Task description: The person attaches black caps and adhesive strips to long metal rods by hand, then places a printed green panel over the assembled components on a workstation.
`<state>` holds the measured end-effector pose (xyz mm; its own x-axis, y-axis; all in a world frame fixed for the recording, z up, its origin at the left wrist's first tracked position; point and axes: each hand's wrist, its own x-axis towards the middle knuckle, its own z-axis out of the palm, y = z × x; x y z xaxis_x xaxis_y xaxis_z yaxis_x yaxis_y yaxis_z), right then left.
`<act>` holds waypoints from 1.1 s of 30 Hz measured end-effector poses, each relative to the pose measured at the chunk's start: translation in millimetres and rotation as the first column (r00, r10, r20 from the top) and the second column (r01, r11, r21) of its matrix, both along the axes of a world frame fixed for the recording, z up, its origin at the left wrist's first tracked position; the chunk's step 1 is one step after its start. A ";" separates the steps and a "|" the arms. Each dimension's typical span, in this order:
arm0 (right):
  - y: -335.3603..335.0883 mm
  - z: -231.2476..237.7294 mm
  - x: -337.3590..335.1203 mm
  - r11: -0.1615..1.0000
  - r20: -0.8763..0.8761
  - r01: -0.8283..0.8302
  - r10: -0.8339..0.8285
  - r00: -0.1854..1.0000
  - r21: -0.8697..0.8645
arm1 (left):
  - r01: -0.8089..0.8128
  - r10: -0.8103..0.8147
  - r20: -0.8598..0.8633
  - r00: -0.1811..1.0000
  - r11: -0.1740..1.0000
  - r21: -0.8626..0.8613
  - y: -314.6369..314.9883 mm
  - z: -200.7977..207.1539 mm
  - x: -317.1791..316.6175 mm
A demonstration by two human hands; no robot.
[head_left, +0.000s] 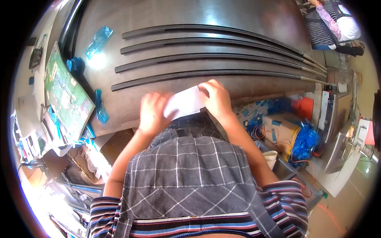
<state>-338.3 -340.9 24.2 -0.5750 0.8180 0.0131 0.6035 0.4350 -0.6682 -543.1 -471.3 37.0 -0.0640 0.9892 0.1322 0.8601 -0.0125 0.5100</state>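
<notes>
Between my two hands, at the near edge of the table, is a white sheet of paper. My left hand grips its left side, with the fingers partly blurred. At the upper right corner my right hand pinches the paper between thumb and curled fingers. Just beyond my hands lie several long dark rods, side by side across the table, with thinner pale metal ends on the right.
The grey metal table stretches ahead. Clear blue plastic wrap and a green circuit-patterned board lie left. Right of me, a box sits beside blue plastic bags and orange cord. Another person is at the far right.
</notes>
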 end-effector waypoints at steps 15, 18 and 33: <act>-27.4 -23.8 -27.5 0.970 0.113 0.035 -0.064 0.992 0.240 | 0.271 -0.271 0.074 0.960 0.962 0.002 -16.8 -36.2 10.9; -28.3 -20.3 -28.7 0.961 0.146 0.025 -0.068 0.987 0.274 | 0.245 -0.245 0.026 0.969 0.969 0.013 -10.9 -48.9 19.1; -57.1 -28.0 -2.4 0.925 0.043 0.015 -0.034 0.999 0.381 | 0.216 -0.217 -0.020 0.976 0.976 -0.026 -6.8 -44.8 29.7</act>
<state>-340.8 -398.0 -3.8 -0.5628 0.7707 0.2987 0.6441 0.6354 -0.4258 -513.4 -478.1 -7.8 0.1549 0.9820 0.1079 0.8496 -0.1882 0.4927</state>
